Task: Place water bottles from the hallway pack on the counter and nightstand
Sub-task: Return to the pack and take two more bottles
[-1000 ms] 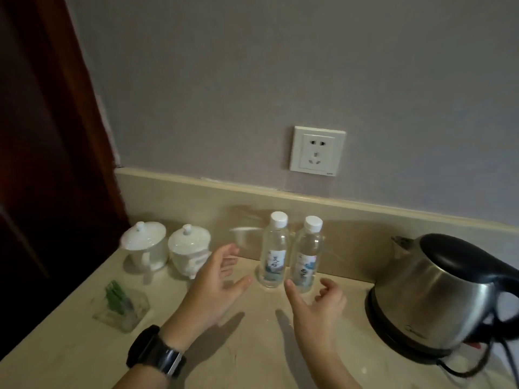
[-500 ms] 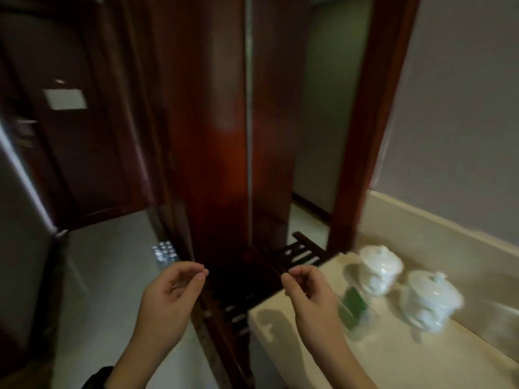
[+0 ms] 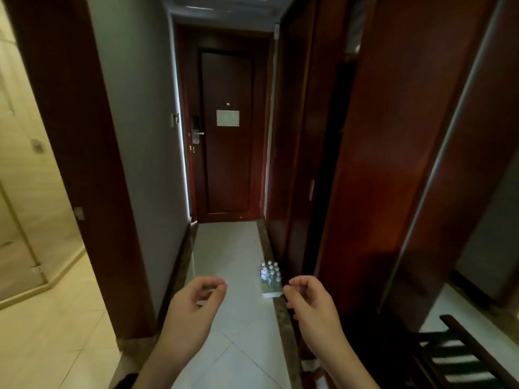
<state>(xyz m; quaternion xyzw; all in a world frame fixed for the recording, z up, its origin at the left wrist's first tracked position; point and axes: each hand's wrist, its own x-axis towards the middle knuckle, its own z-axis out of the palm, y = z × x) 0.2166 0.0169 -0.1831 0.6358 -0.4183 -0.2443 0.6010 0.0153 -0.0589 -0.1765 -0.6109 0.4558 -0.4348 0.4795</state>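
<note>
Hallway view, long and narrow. Dark red wood wardrobe panels [image 3: 393,164] fill the right side; grey wall [image 3: 140,136] on the left, with a tiled bathroom opening [image 3: 36,220] at far left. Entry door [image 3: 227,136] at the far end, dark wood, white notice sheet [image 3: 227,118] on it, lock handle [image 3: 196,133] on its left edge. Pale tiled floor [image 3: 224,248] runs down the middle with a dark stone border strip on the right. Slatted wooden rack [image 3: 463,357] at bottom right corner.

Left hand [image 3: 193,307] raised low centre, fingers curled loosely toward the thumb, grip empty. Right hand [image 3: 311,304] beside it, same loose curl, grip empty, nothing pinched. Hands apart from each other, palms roughly facing in.

Pack of water bottles [image 3: 270,277] sits on the floor against the right border strip, upright, white caps, wrapped, on a flat white base. In the frame it appears between the two hands, nearer the right hand's fingertips, just above-left of them, but it lies farther down the hallway, not touched by either hand. Bottle count hard to tell.
</note>
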